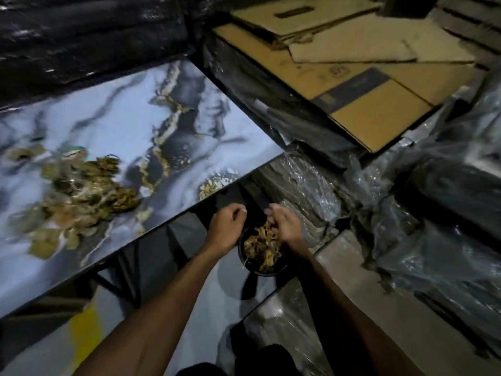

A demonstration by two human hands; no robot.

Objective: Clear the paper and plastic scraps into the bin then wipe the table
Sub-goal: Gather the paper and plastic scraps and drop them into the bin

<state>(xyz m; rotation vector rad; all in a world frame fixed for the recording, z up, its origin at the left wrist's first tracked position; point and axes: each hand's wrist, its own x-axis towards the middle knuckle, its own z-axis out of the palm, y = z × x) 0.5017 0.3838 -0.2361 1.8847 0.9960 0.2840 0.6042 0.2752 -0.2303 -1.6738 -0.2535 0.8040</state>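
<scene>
Dumping scraps in the bin, big pile still up on the bench

Marbled bench (113,126) runs long from lower left to upper right; scrap pile (78,185) sprawls near its front edge. Round black bin (261,249) sits on the floor, mouth up. Keep both hands low over it: left hand (226,226) loosely curled, can't tell if holding anything; right hand (284,226) gripping scraps

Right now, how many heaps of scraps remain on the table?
2: a big heap at the table's left, a small heap at its near edge by the bin.
</scene>
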